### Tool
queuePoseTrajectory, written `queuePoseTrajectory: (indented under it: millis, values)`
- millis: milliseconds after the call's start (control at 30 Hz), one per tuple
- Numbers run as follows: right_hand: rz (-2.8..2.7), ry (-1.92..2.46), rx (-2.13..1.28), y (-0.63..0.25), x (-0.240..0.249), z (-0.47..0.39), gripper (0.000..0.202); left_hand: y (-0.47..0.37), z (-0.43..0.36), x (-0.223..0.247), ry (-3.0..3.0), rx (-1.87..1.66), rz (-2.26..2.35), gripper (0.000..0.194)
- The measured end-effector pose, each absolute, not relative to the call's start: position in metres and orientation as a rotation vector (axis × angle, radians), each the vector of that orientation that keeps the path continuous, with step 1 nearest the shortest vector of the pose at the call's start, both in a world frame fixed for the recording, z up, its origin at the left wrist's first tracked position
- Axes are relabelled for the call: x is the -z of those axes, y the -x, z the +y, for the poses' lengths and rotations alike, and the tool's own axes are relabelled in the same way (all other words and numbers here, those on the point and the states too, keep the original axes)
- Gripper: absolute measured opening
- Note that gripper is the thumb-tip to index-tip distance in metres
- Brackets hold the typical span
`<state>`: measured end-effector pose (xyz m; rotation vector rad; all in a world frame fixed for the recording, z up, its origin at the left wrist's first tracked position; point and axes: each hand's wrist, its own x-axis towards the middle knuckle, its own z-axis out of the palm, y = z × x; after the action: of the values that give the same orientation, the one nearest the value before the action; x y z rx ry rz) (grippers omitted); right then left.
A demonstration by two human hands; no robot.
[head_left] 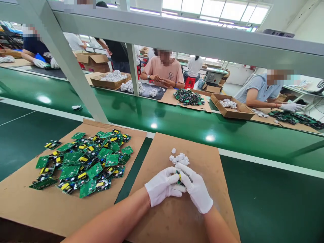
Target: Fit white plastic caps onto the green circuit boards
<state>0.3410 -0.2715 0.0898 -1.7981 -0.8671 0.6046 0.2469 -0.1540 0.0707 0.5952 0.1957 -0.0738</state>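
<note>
Both my hands wear white gloves and meet over the right-hand cardboard sheet [164, 148]. Between them is a small circuit board [180, 179] with a yellow part on it, mostly covered by the fingers. My left hand [163, 185] grips the board from the left, fingers curled round it. From the right, my right hand [196, 187] closes on the same board, thumb and fingers near the yellow part. Just beyond the fingertips lies a small pile of white pieces [181, 158], with a single white piece [173, 151] a little apart.
To the left, a heap of green circuit boards [83, 162] covers another cardboard sheet [25, 199]. A green conveyor belt [126, 109] runs behind, with one item [77, 107] on it. A slanted metal post [76, 60] stands in front. Several people work across the belt.
</note>
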Motion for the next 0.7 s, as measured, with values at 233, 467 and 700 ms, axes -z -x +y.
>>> queuePoseTrajectory:
  millis: [233, 467, 700]
  values:
    - [-0.850, 1.676, -0.592, -0.341, -0.086, -0.268, 0.048, -0.247, -0.151, -0.077, -0.600, 0.080, 0.152, 0.031]
    - [-0.848, 1.734, -0.605, -0.336, -0.092, -0.264, 0.039, -0.250, -0.149, -0.087, -0.735, 0.038, 0.220, 0.036]
    - [-0.821, 1.659, -0.568, -0.339, -0.082, -0.265, 0.041, -0.251, -0.155, -0.080, -0.794, -0.053, 0.277, 0.046]
